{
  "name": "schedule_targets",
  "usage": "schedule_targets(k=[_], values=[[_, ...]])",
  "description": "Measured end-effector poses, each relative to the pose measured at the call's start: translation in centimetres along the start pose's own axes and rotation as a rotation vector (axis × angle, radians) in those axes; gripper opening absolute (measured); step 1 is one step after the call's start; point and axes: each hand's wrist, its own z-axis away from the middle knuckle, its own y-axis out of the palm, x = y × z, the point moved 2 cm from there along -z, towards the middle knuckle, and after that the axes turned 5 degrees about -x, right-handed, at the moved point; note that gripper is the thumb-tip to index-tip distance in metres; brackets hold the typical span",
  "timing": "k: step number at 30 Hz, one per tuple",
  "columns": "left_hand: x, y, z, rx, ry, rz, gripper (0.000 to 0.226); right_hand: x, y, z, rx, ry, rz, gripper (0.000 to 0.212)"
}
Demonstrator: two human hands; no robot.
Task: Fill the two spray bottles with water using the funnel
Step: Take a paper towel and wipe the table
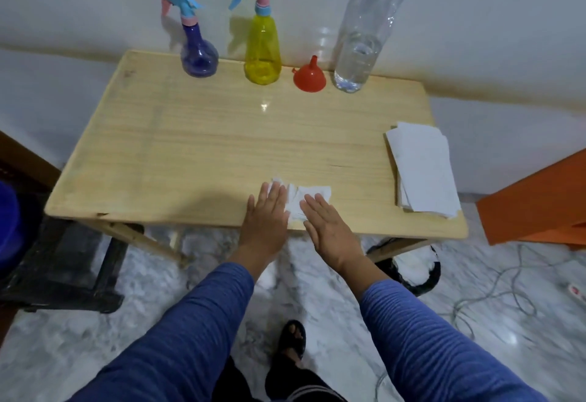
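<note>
At the back of the wooden table [190, 148] stand a blue spray bottle [198, 49] and a yellow spray bottle [262, 49], both with their trigger heads on. A red funnel [309, 76] lies mouth down to the right of the yellow one. Beside it stands a tall clear water bottle [358, 52], partly filled. Near the front edge, my left hand [266, 217] and my right hand [329, 227] lie flat with straight fingers on a crumpled white tissue [301, 198].
A stack of white tissues [421, 167] lies at the table's right edge. Under the table's right front stands a black bin [412, 271]. A black stool [63, 268] is at the left, an orange object [539, 201] at the right, cables [507, 290] on the marble floor.
</note>
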Motion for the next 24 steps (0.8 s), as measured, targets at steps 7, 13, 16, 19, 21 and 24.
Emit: schedule_targets(k=[7, 13, 16, 19, 21, 24], values=[[1.2, 0.7, 2.2, -0.177, 0.139, 0.218, 0.067, -1.7, -1.6, 1.6, -0.073, 0.047, -0.238, 0.037], [1.4, -0.7, 2.7, -0.421, 0.253, 0.218, 0.03, -1.1, -1.9, 2.5, -0.213, 0.154, -0.29, 0.02], [1.1, -1.3, 3.3, -0.428, 0.292, 0.211, 0.028, -0.1, -3.5, 3.6, -0.208, 0.296, -0.457, 0.019], [0.3, -2.1, 4.2, -0.355, 0.206, 0.327, 0.017, 0.5, -5.1, 5.1, -0.227, 0.395, -0.604, 0.018], [-0.9, -3.0, 4.9, -0.252, 0.148, 0.435, 0.014, 0.5, -6.5, 6.3, -0.296, 0.45, -0.687, 0.017], [-3.6, -5.0, 5.5, -0.167, 0.102, 0.625, 0.021, 0.2, -8.9, 8.1, -0.431, 0.508, -0.785, 0.016]])
